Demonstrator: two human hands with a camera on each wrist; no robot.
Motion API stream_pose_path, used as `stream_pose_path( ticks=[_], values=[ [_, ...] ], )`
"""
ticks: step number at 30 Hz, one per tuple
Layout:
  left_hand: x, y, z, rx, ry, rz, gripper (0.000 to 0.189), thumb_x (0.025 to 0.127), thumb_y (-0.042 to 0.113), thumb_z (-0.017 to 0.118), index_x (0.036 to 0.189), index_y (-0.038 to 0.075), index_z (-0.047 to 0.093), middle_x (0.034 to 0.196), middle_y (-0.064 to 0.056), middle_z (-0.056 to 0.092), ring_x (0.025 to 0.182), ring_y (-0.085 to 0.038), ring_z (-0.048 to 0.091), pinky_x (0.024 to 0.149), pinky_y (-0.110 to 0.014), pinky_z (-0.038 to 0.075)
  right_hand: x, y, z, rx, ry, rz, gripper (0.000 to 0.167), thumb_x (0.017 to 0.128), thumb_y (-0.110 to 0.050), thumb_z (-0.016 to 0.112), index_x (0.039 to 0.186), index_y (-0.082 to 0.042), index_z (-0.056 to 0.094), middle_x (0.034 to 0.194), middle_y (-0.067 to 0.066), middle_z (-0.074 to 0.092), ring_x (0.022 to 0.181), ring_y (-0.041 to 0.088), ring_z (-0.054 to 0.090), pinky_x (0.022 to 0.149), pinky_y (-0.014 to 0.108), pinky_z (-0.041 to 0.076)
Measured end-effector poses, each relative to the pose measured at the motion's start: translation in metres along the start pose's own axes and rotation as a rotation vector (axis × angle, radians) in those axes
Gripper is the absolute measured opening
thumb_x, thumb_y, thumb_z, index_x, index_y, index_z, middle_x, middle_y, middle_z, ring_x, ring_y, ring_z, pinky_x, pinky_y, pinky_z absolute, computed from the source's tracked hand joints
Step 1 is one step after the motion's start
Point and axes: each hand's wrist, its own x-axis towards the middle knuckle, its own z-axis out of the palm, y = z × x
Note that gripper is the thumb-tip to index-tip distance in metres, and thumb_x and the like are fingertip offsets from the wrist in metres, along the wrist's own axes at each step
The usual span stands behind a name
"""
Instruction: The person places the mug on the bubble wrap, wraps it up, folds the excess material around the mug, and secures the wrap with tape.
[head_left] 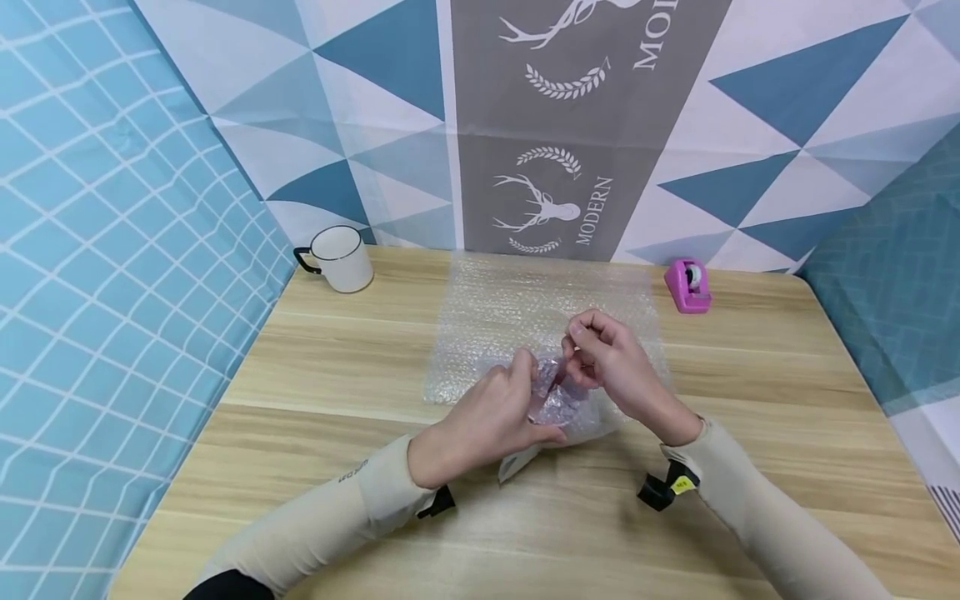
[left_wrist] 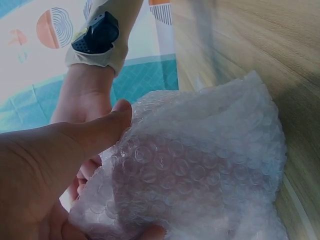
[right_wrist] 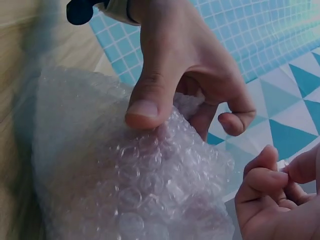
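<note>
In the head view, a crumpled bundle of clear bubble wrap (head_left: 562, 408) is held at the near edge of a flat sheet of clear bubble wrap (head_left: 517, 300), which is spread on a light wood-grain table (head_left: 322, 358). The bundle is grasped by the left hand (head_left: 491, 417), while the curled right hand (head_left: 618, 362) is raised just beside it. A white mug with a black rim and handle (head_left: 342, 260) is placed at the back left, and a magenta tape dispenser (head_left: 687, 287) at the back right.

In the left wrist view, a pinkish area is seen through the bubbles — its shape is blurred by the wrap.

In the right wrist view, the bundle is pressed by the left thumb (right_wrist: 147, 107). The right thumb and forefinger are brought together; whether anything thin is pinched there cannot be told.
</note>
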Motion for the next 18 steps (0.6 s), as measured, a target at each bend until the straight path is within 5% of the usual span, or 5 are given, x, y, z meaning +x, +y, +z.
stream_pose_path(
  ticks=[7,11,15,18],
  values=[
    [0.002,0.000,-0.001,-0.017,-0.019,-0.036,0.102,0.065,0.053,0.094,0.130,-0.004,0.040,0.063,0.007,0.048,0.051,-0.004,0.044,0.045,-0.015,0.040,-0.005,0.003,-0.005,-0.165,-0.027,0.029,0.028,0.110,-0.023,0.048,0.106,0.004,0.052,0.081,0.003,0.059,0.048,0.008,0.046,0.040,0.019,0.029],
    [0.003,0.000,-0.004,0.014,-0.042,-0.074,0.137,0.063,0.058,0.093,0.153,-0.012,0.018,0.059,0.009,0.052,0.049,-0.003,0.046,0.046,-0.016,0.043,-0.011,0.004,-0.006,-0.242,-0.047,0.033,0.029,0.109,-0.022,0.051,0.103,0.006,0.055,0.071,0.002,0.055,0.047,0.008,0.042,0.039,0.020,0.029],
    [0.005,0.001,-0.007,0.033,-0.087,-0.116,0.148,0.062,0.062,0.091,0.157,-0.014,0.007,0.058,0.010,0.052,0.047,-0.003,0.047,0.046,-0.017,0.044,-0.020,0.003,-0.007,-0.313,-0.047,0.075,0.028,0.107,-0.022,0.055,0.102,0.004,0.060,0.066,0.001,0.051,0.046,0.008,0.039,0.040,0.020,0.032],
    [0.008,0.001,-0.010,0.036,-0.121,-0.131,0.144,0.062,0.063,0.091,0.156,-0.015,0.015,0.057,0.010,0.052,0.046,-0.003,0.048,0.045,-0.017,0.044,-0.027,0.003,-0.007,-0.353,-0.045,0.101,0.026,0.106,-0.022,0.058,0.102,0.003,0.064,0.064,0.001,0.050,0.045,0.008,0.038,0.040,0.020,0.032]
  ],
)
